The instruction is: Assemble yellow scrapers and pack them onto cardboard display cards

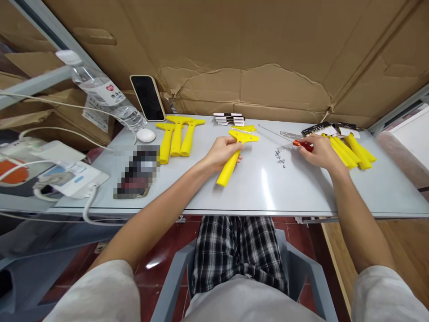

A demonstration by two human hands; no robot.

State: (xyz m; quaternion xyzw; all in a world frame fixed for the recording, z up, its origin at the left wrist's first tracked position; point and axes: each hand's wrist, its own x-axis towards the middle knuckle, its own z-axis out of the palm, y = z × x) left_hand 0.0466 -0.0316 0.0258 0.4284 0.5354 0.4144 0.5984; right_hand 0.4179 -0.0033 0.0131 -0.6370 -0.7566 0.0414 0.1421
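A yellow T-shaped scraper handle [229, 167] is gripped in my left hand [217, 151], its wide head pointing away and its round end toward me. My right hand [321, 152] closes around the red handle of a screwdriver [303, 146], whose thin shaft points left toward the scraper head. Below the shaft lies a small cluster of dark screws [280, 158] on the table. Flat metal strips [285, 147] rest close to the screwdriver. Behind my left hand are small flat yellow pieces [246, 128].
Several yellow scraper handles [176, 139] lie at left, with more yellow handles [348, 152] at right. Stacked white-and-black packets [229, 119] sit at the back; other black-and-white packets [320, 129] lie right. A bottle [107, 91], phone [147, 98], white oval object [146, 135] and power strip [72, 174] stand left.
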